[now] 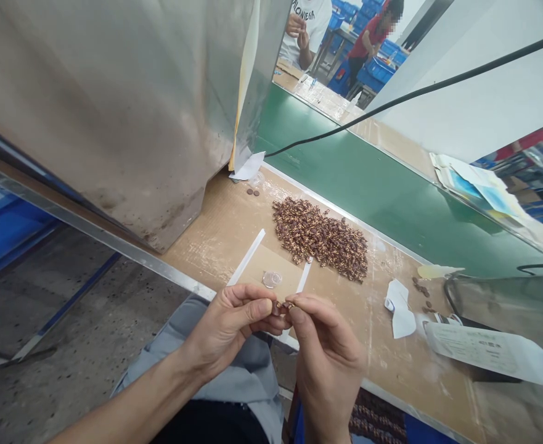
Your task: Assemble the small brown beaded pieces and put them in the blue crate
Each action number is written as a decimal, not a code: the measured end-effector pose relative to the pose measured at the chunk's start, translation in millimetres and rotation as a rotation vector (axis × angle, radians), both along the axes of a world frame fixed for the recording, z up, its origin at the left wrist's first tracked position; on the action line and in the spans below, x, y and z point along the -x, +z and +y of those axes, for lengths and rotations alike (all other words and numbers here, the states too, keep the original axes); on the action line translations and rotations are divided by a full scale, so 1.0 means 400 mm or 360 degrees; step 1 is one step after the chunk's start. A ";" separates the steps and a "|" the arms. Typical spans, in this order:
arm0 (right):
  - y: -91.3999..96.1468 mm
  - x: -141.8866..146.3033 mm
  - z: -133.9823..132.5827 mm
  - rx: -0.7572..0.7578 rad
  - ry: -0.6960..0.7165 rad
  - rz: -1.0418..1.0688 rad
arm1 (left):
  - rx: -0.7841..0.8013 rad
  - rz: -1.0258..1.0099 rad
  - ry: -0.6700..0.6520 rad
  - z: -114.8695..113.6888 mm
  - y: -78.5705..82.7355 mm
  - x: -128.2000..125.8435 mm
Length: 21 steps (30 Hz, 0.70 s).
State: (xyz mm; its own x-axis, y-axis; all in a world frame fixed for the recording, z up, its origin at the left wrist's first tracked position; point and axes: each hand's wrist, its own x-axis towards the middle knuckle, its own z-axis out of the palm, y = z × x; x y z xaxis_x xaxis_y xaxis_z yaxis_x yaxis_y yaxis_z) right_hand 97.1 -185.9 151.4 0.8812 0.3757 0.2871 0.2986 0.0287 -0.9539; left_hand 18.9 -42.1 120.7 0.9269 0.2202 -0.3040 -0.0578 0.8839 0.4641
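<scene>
The left hand (227, 324) and right hand (324, 336), nearer than the brown pile (320, 237), pinch small brown bits (277, 307) between their fingers, apparently at an adjusting step whose next move calls for steadiness.

Bright, diffuse light fills the frame, palest on the wall (465, 80) at upper right, with soft sheen on the green panel (359, 179) and glints across the bench (216, 237), while the floor (68, 302) at lower left looks dimmer. Wide-angle stretching skews the edges, the background (532, 163) at far right looks smeared, and a pixelated patch (395, 11) sits at the top.
</scene>
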 end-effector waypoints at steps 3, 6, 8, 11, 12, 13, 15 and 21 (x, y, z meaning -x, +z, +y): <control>-0.007 0.002 -0.005 0.0012 0.0008 -0.0058 | 0.0010 0.0014 -0.0007 0.001 0.001 0.001; -0.015 0.002 -0.007 0.0006 -0.0008 -0.0096 | 0.0020 0.0041 0.0008 0.001 0.005 0.004; -0.021 -0.001 -0.009 0.0014 -0.0004 -0.0135 | 0.0019 0.0064 0.0011 0.002 0.009 0.006; -0.025 -0.007 -0.013 0.0023 0.0018 -0.0181 | 0.0000 0.0085 0.0002 0.003 0.018 0.008; -0.025 -0.009 -0.014 0.0024 0.0022 -0.0190 | -0.0009 0.0090 -0.0002 0.004 0.021 0.008; -0.025 -0.011 -0.015 0.0025 0.0026 -0.0197 | -0.0016 0.0096 -0.0006 0.005 0.024 0.008; -0.023 -0.015 -0.017 0.0029 0.0036 -0.0219 | -0.0024 0.0108 -0.0016 0.007 0.028 0.009; -0.019 -0.020 -0.021 0.0070 0.0096 -0.0305 | -0.0108 0.0152 -0.0055 0.015 0.036 0.010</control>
State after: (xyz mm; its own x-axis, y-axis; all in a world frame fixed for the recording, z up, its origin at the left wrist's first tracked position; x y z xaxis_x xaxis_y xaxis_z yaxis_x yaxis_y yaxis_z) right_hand 105.3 -194.5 143.8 0.7875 0.4418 0.4298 0.4741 0.0115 -0.8804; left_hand 15.0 -36.2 135.2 0.9019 0.2116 -0.3766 0.0196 0.8509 0.5250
